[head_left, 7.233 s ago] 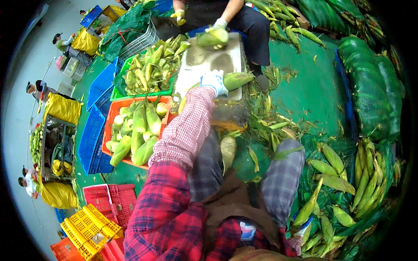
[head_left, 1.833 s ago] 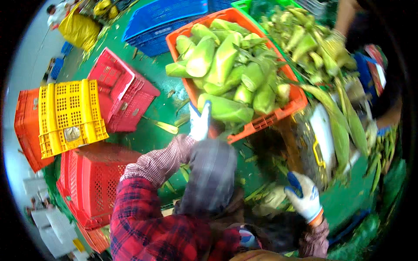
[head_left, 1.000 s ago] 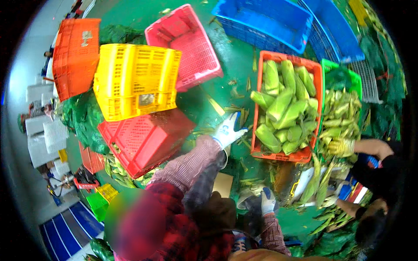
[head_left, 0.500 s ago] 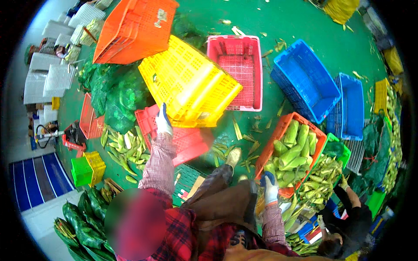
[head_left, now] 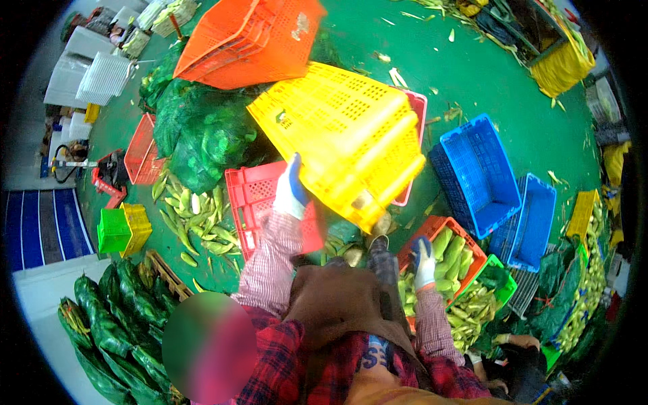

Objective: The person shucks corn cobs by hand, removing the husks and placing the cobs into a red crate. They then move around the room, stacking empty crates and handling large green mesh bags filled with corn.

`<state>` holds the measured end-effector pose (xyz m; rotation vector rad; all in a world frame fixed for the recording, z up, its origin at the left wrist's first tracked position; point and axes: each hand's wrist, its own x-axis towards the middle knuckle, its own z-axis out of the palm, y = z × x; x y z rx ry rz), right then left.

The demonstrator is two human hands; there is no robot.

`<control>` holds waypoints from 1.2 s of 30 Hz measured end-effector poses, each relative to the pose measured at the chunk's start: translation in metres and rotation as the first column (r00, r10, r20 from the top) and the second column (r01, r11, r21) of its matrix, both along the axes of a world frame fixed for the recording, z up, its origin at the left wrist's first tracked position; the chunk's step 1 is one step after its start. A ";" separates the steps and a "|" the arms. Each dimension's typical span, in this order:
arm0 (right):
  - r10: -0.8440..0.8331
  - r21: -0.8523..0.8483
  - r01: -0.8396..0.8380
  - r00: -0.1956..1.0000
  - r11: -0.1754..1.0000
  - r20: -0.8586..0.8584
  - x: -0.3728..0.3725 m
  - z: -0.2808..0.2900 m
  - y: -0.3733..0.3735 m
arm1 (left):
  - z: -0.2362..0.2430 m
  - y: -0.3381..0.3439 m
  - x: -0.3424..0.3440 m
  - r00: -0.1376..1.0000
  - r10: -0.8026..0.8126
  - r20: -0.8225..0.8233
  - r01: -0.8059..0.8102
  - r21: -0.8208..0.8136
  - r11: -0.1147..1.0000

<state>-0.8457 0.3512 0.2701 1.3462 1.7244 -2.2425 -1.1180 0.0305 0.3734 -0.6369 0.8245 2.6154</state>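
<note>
Yellow crate point(head_left: 351, 138) in left hand point(head_left: 290, 194); green corn point(head_left: 450, 253) in orange crate point(head_left: 466, 232).

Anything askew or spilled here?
Yes, two things. Loose corn lies scattered on the green floor, outside any crate. The yellow crate is tilted beside the left hand, partly covering a pink-red crate.

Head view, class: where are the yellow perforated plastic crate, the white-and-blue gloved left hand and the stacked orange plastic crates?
Yellow perforated plastic crate point(head_left: 337, 138), head view, perforated face.
Gloved left hand point(head_left: 289, 194), head view, white part of glove.
Stacked orange plastic crates point(head_left: 263, 48), head view, side of stack.
</note>
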 end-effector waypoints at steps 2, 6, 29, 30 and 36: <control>-0.053 0.104 0.061 0.995 0.993 -0.079 -0.046 0.002 0.033 | 0.070 0.049 0.016 0.999 -0.022 -0.027 0.022 -0.011 1.000; -0.252 0.062 0.282 0.920 0.957 -0.300 -0.116 0.035 0.077 | 0.122 0.089 0.044 0.999 0.002 0.048 -0.004 0.033 0.999; -0.086 0.060 0.086 0.996 0.994 0.001 -0.118 -0.010 0.156 | 0.010 0.137 -0.136 0.677 -0.680 0.282 0.639 0.232 0.733; -0.068 -0.055 0.068 0.998 0.996 -0.001 -0.127 -0.003 0.146 | -0.003 0.134 -0.136 0.679 -0.687 0.258 0.647 0.230 0.727; -0.225 -0.431 0.205 0.974 0.879 0.005 -0.065 -0.064 0.118 | -0.021 0.183 -0.161 0.839 -0.534 0.099 0.511 -0.476 0.716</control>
